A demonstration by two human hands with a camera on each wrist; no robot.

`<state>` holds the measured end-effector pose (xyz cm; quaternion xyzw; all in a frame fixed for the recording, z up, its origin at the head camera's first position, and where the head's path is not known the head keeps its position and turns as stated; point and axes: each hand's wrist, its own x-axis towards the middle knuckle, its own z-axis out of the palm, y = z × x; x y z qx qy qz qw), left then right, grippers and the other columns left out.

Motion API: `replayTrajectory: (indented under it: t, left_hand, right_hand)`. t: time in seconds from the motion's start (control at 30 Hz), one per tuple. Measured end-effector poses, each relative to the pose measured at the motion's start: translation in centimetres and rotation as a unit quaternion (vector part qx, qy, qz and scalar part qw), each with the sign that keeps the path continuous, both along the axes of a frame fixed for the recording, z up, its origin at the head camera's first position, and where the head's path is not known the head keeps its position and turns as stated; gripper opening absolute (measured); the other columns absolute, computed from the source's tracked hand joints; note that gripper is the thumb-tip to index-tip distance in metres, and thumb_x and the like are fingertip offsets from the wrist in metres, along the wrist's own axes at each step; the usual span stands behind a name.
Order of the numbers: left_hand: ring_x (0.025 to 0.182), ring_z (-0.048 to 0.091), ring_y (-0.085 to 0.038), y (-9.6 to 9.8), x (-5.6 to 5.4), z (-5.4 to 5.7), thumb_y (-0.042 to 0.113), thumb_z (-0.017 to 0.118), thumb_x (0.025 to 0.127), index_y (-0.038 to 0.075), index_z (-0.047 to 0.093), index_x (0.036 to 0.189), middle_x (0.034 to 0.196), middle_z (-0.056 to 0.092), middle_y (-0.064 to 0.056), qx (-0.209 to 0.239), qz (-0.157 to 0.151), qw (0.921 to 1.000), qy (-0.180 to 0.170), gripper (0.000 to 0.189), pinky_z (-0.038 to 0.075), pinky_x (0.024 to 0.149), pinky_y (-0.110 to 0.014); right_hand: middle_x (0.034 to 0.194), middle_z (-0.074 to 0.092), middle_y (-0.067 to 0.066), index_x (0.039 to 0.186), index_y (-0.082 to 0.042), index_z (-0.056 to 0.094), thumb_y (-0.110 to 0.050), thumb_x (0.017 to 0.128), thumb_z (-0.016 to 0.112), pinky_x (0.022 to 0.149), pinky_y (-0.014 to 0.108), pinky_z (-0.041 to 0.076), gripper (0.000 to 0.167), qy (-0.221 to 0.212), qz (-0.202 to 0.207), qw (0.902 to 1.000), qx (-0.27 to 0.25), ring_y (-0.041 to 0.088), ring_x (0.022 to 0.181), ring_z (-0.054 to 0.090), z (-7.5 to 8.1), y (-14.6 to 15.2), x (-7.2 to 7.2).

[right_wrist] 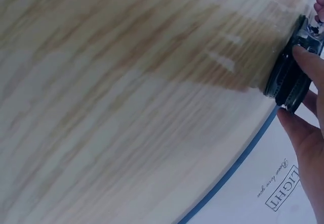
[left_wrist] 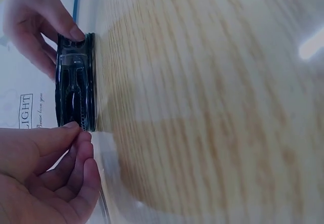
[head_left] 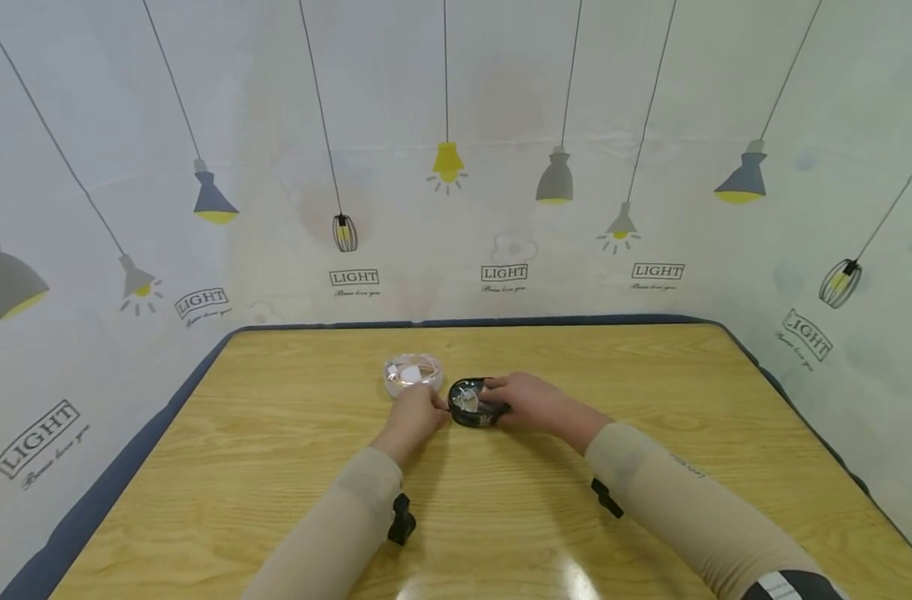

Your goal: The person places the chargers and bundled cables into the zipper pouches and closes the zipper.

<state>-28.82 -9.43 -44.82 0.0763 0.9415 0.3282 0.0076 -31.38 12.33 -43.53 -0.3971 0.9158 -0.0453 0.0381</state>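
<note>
A small black oval case (head_left: 468, 421) lies on the wooden table; in the head view its top shows a clear or glossy area with pale, thin items in it. My right hand (head_left: 534, 403) grips the case's right end, thumb on the near side and fingers over the far side. At the left end, my left hand (head_left: 416, 421) pinches the case's edge between thumb and forefinger. The left wrist view shows this left hand (left_wrist: 50, 176) with its other fingers curled loosely; what exactly the fingertips pinch is too small to tell.
Behind the left hand stands a round clear container (head_left: 389, 385) with a coiled, copper-coloured strand and white pieces in it. The wooden table (head_left: 276, 450) runs back to a dark blue edge (head_left: 501, 322). Beyond is a pale backdrop (head_left: 426, 75) printed with lamps.
</note>
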Motion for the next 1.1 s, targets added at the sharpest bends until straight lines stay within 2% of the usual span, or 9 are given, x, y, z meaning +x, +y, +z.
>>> replayTrajectory:
  t: [0.2,0.4,0.67,0.87,1.1]
  left_hand:
    - [0.067,0.054,-0.016,0.0,0.1,0.2,0.002,0.074,0.076,0.001,0.072,0.073,0.072,0.065,-0.003,-0.014,-0.015,0.9993,0.031,0.003,0.05,0.069,-0.033]
    - [0.065,0.053,-0.015,0.0,0.1,0.2,-0.001,0.072,0.078,0.004,0.071,0.071,0.07,0.064,-0.001,-0.015,-0.022,0.9988,0.042,0.008,0.049,0.066,-0.032]
    - [0.065,0.052,-0.016,0.1,0.0,0.1,-0.001,0.071,0.079,0.005,0.068,0.069,0.068,0.061,0.0,-0.009,-0.029,0.9991,0.031,0.013,0.048,0.065,-0.032]
    - [0.071,0.056,-0.015,0.7,-0.1,-0.1,-0.002,0.069,0.079,0.006,0.07,0.075,0.075,0.065,-0.002,-0.024,-0.053,0.9981,0.021,0.009,0.05,0.068,-0.033]
    - [0.076,0.06,-0.017,1.1,0.0,0.1,-0.002,0.069,0.08,0.006,0.072,0.077,0.08,0.068,-0.005,-0.034,-0.054,0.9978,0.018,0.01,0.052,0.072,-0.035]
  right_hand:
    - [0.135,0.056,0.015,0.126,-0.008,0.066,-0.025,0.086,0.076,0.099,0.042,0.045,0.045,-0.007,-0.02,0.9998,-0.007,0.029,0.115,0.059,0.3,-0.6,0.1]
    - [0.138,0.054,0.011,0.128,-0.012,0.065,-0.028,0.087,0.075,0.097,0.04,0.047,0.046,-0.019,-0.052,0.9982,0.021,0.026,0.114,0.06,0.5,-1.1,0.0]
    - [0.14,0.052,0.01,0.129,-0.015,0.065,-0.032,0.087,0.074,0.094,0.039,0.048,0.046,-0.02,-0.062,0.9975,0.028,0.025,0.11,0.062,0.4,-1.3,0.1]
    - [0.139,0.053,0.011,0.129,-0.015,0.065,-0.033,0.088,0.073,0.092,0.039,0.05,0.046,-0.014,-0.062,0.9977,0.026,0.024,0.106,0.064,0.4,-1.5,0.3]
    - [0.139,0.053,0.011,0.129,-0.015,0.065,-0.033,0.087,0.073,0.091,0.038,0.05,0.046,-0.017,-0.073,0.997,0.02,0.024,0.105,0.064,0.4,-1.5,0.2]
